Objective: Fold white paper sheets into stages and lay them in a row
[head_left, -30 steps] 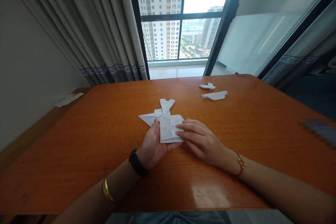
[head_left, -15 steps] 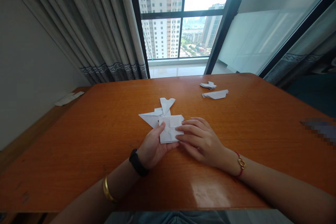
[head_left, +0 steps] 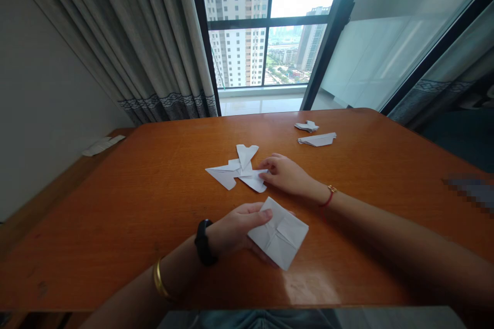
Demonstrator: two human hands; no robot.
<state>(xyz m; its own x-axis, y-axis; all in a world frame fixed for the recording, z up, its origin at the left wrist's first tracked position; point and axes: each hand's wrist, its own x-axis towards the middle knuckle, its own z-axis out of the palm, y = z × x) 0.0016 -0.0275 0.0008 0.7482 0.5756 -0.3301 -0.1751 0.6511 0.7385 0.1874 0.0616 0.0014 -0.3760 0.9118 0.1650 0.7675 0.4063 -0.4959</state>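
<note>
A folded white paper square is held by my left hand, thumb on top and fingers underneath, near the table's front. Behind it, a folded white paper shape with several pointed arms lies on the table. At that shape's right arm is my right hand, its thumb and fingertips bent around the tip in a pinch.
On the brown table, two more folded papers lie at the back right, a small one and a long one. White paper rests on a ledge at the left. A blurred dark object is at the right edge.
My left hand has brought the paper square toward me and to the right, turning it. My right hand has left the square and moved back to the pointed paper shape, closing at its tip.
</note>
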